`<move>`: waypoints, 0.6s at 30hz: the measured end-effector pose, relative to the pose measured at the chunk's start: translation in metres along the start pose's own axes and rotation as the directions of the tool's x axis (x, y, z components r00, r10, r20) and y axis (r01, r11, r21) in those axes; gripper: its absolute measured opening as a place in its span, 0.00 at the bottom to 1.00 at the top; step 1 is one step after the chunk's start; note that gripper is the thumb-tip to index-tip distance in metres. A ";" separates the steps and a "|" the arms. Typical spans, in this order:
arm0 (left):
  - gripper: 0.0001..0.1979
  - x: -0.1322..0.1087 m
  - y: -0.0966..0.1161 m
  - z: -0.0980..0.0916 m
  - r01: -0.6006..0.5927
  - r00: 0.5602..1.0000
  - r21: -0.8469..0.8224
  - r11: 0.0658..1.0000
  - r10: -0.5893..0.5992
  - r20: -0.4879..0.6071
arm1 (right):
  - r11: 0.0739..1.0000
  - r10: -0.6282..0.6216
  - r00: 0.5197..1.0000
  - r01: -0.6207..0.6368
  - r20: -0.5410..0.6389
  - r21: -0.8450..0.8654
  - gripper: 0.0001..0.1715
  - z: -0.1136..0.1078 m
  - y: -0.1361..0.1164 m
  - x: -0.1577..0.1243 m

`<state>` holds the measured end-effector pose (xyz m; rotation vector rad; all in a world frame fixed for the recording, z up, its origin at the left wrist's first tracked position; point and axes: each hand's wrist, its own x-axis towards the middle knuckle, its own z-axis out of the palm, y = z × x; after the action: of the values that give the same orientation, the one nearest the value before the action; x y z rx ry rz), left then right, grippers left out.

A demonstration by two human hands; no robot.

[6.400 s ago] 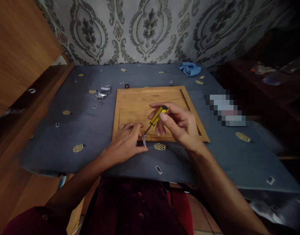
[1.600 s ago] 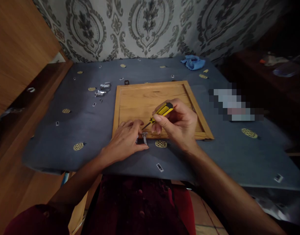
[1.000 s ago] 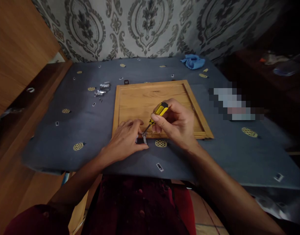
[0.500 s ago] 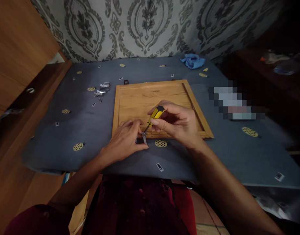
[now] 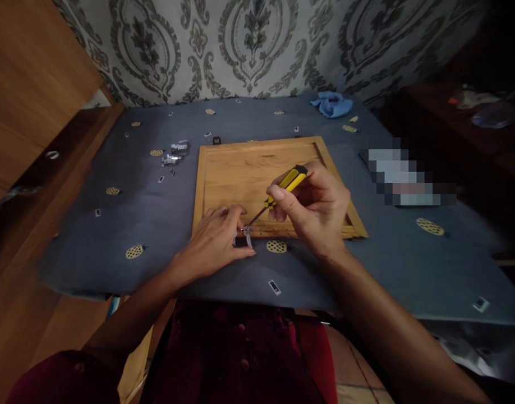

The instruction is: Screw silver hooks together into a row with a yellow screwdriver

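Observation:
A wooden panel with a raised frame (image 5: 240, 168) lies flat on a grey printed cloth (image 5: 148, 224). My right hand (image 5: 316, 210) is closed round a yellow-and-black screwdriver (image 5: 283, 188), whose tip meets a small metal fitting (image 5: 247, 233) at the panel's near edge. My left hand (image 5: 213, 241) rests beside it with fingers pinched on that fitting, holding it against the edge. A row of small holes runs along the near frame rail.
Loose metal hinge parts (image 5: 175, 154) lie on the cloth left of the panel. A blue rag (image 5: 331, 104) sits at the far right. A wooden cabinet side (image 5: 30, 84) stands at left, patterned wallpaper behind, dark furniture at right.
My right hand has tilted and swung the screwdriver handle up and to the right while the tip stays on the fitting. My left hand has not moved.

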<state>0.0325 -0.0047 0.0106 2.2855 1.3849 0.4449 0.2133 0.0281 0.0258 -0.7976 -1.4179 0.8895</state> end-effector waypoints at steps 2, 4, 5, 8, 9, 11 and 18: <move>0.29 0.000 0.000 0.000 0.004 1.000 -0.004 1.000 -0.004 0.001 | 1.000 0.010 1.000 -0.010 0.023 -0.010 0.21 -0.001 0.000 0.000; 0.28 0.001 0.001 0.000 0.010 1.000 -0.006 1.000 -0.010 0.001 | 1.000 0.019 0.999 -0.019 0.051 -0.007 0.21 0.000 0.000 0.000; 0.28 0.001 0.001 0.000 0.012 1.000 -0.007 1.000 -0.012 0.003 | 1.000 0.024 0.998 -0.024 0.062 -0.003 0.20 0.000 0.001 0.000; 0.28 0.001 0.001 0.000 0.012 1.000 -0.009 1.000 -0.011 0.009 | 0.999 0.036 0.996 -0.037 0.077 0.011 0.20 0.001 0.002 -0.002; 0.28 0.001 0.001 0.000 0.009 1.000 -0.010 1.000 -0.009 0.007 | 0.999 0.042 0.996 -0.043 0.081 0.011 0.19 0.001 0.003 -0.003; 0.28 0.000 0.001 0.000 0.004 1.000 -0.014 1.000 -0.004 -0.002 | 0.998 0.058 0.994 -0.059 0.087 0.006 0.19 0.001 0.003 -0.003; 0.27 0.000 0.001 -0.002 0.003 1.000 -0.018 1.000 -0.003 -0.001 | 0.994 0.087 0.985 -0.096 0.148 0.057 0.20 -0.001 0.001 0.001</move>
<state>0.0329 -0.0049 0.0129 2.2684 1.3792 0.4559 0.2147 0.0296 0.0253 -0.7668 -1.4810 1.0770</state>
